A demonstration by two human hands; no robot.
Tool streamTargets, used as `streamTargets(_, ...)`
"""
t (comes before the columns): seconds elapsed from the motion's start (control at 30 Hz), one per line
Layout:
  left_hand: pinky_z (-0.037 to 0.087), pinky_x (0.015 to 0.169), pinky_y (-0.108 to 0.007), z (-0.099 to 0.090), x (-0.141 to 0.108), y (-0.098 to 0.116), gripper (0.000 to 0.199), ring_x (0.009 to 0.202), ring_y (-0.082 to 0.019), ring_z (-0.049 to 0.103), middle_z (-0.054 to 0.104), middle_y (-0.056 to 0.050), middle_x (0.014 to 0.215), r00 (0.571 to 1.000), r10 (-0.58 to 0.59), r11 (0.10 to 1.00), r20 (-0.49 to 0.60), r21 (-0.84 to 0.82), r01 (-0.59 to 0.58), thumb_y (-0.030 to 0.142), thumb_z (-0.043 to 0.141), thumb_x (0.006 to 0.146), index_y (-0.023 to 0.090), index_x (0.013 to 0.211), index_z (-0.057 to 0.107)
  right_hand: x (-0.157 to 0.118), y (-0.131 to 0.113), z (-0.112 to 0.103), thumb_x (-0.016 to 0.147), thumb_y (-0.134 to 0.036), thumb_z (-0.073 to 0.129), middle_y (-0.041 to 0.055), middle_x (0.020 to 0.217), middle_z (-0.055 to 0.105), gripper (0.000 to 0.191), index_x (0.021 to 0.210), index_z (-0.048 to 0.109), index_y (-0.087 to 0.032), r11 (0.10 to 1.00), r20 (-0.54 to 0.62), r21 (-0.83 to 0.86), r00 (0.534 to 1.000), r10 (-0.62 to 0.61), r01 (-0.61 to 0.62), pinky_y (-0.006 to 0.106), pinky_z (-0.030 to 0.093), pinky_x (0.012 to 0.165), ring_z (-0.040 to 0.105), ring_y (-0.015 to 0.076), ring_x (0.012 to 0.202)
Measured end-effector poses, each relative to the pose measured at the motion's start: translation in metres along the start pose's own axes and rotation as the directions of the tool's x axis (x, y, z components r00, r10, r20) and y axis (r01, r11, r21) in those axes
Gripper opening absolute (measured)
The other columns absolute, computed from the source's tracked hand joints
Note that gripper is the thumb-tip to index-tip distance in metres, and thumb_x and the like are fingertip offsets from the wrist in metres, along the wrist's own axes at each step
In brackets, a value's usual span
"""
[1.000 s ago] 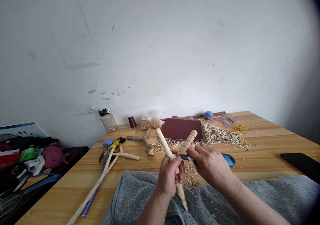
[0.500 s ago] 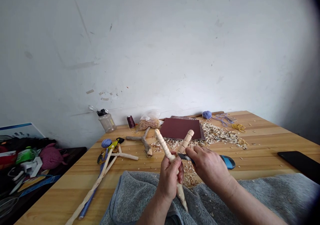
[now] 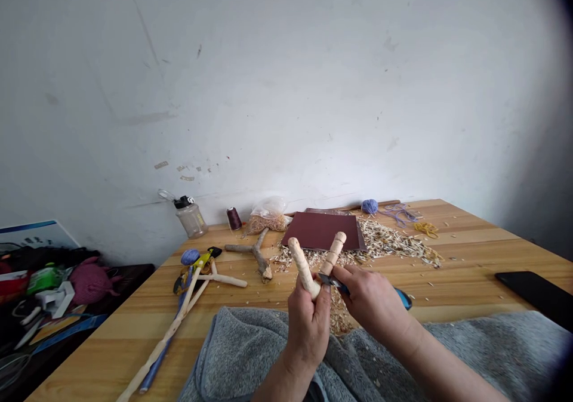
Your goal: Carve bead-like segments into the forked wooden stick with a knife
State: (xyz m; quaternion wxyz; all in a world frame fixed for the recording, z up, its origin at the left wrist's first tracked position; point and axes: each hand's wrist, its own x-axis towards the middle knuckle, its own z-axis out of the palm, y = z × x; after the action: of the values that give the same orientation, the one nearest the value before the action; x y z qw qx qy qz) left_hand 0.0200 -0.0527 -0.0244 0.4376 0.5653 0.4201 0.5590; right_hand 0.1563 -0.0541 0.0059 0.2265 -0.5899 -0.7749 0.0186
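A peeled, Y-shaped forked stick (image 3: 301,266) with ring grooves on both prongs is gripped near its fork by my left hand (image 3: 308,324). Its lower end is hidden behind that hand. My right hand (image 3: 373,297) is closed around a utility knife (image 3: 405,298) with a blue and black handle, whose far end shows past the hand. The blade lies against the base of the right prong, close to my left thumb. Beneath both hands a grey towel (image 3: 250,342) covers the table's front edge, flecked with shavings.
Wood shavings (image 3: 394,241) surround dark red sandpaper sheets (image 3: 320,230). A bark-covered forked branch (image 3: 257,253), thread spool (image 3: 233,218), bottle (image 3: 191,218) and plastic bag (image 3: 268,214) stand behind. Carved sticks (image 3: 179,318) lie left; a black phone-like slab (image 3: 535,294) lies right.
The forked stick has tipped, its left prong now looking shorter and its lower end gone from sight. My left hand has turned with it, and less of the knife handle shows.
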Motion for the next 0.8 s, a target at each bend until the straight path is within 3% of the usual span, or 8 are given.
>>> streamTargets(0.07, 0.029, 0.040, -0.018, -0.003, 0.003, 0.003, 0.026, 0.043, -0.005, 0.035, 0.040, 0.007, 0.051, 0.997, -0.045, 0.995, 0.055, -0.086, 0.050, 0.039, 0.058, 0.079, 0.017, 0.089, 0.051, 0.003, 0.002, 0.001, 0.084, -0.020, 0.043, 0.0005, 0.080, 0.064, 0.019, 0.094, 0.059, -0.023, 0.956, 0.012, 0.290, 0.999, -0.050, 0.044, 0.022, 0.036, 0.059, 0.058, 0.0129, 0.069)
streamTargets(0.13, 0.026, 0.037, -0.017, -0.005, 0.007, 0.006, 0.025, 0.039, -0.005, 0.033, 0.041, 0.008, 0.050, 0.984, -0.126, 0.947, 0.123, -0.282, 0.156, 0.039, 0.056, 0.080, 0.019, 0.091, 0.046, 0.006, 0.004, 0.002, 0.087, -0.029, 0.041, -0.0003, 0.075, 0.063, 0.021, 0.092, 0.059, -0.020, 0.837, -0.004, 0.544, 0.998, -0.064, 0.056, 0.021, 0.038, 0.061, 0.055, 0.0112, 0.065)
streamTargets(0.23, 0.024, 0.034, -0.016, -0.008, 0.011, 0.010, 0.022, 0.038, -0.005, 0.033, 0.044, 0.008, 0.053, 0.971, -0.180, 0.834, 0.158, -0.500, 0.235, 0.034, 0.056, 0.077, 0.020, 0.087, 0.042, 0.009, 0.006, 0.004, 0.088, -0.041, 0.040, -0.0015, 0.068, 0.058, 0.028, 0.088, 0.058, -0.018, 0.742, -0.056, 0.670, 0.998, 0.029, 0.016, 0.020, 0.037, 0.056, 0.050, 0.0101, 0.060)
streamTargets(0.33, 0.024, 0.033, -0.015, -0.009, 0.012, 0.013, 0.022, 0.037, -0.005, 0.034, 0.044, 0.008, 0.052, 0.966, -0.202, 0.799, 0.159, -0.544, 0.257, 0.032, 0.057, 0.076, 0.020, 0.086, 0.041, 0.007, 0.006, 0.006, 0.088, -0.040, 0.039, -0.0022, 0.062, 0.055, 0.028, 0.083, 0.057, -0.019, 0.836, -0.050, 0.549, 0.998, 0.041, -0.007, 0.020, 0.034, 0.053, 0.047, 0.0098, 0.056)
streamTargets(0.43, 0.025, 0.033, -0.015, -0.009, 0.012, 0.012, 0.022, 0.036, -0.004, 0.034, 0.045, 0.008, 0.051, 0.967, -0.201, 0.810, 0.158, -0.528, 0.255, 0.032, 0.058, 0.077, 0.020, 0.086, 0.041, 0.003, 0.006, 0.007, 0.087, -0.030, 0.040, -0.0005, 0.069, 0.060, 0.021, 0.087, 0.058, -0.021, 0.972, -0.058, 0.232, 0.998, -0.021, 0.034, 0.022, 0.030, 0.054, 0.051, 0.0107, 0.059)
streamTargets(0.57, 0.026, 0.034, -0.015, -0.008, 0.010, 0.008, 0.021, 0.037, -0.004, 0.035, 0.045, 0.008, 0.052, 0.977, -0.158, 0.860, 0.146, -0.466, 0.208, 0.032, 0.057, 0.079, 0.019, 0.086, 0.042, -0.001, 0.006, 0.005, 0.081, -0.017, 0.044, -0.0007, 0.078, 0.061, 0.017, 0.090, 0.057, -0.024, 0.985, -0.081, -0.160, 0.994, -0.078, 0.065, 0.025, 0.022, 0.052, 0.052, 0.0114, 0.061)
streamTargets(0.8, 0.027, 0.036, -0.016, -0.011, 0.010, 0.004, 0.024, 0.038, -0.004, 0.036, 0.046, 0.008, 0.052, 0.982, -0.129, 0.879, 0.138, -0.442, 0.178, 0.035, 0.056, 0.080, 0.019, 0.091, 0.043, -0.001, 0.006, -0.001, 0.077, -0.010, 0.048, -0.0021, 0.074, 0.057, 0.018, 0.086, 0.055, -0.025, 0.966, -0.130, -0.225, 0.978, -0.163, 0.131, 0.027, 0.023, 0.058, 0.051, 0.0129, 0.069)
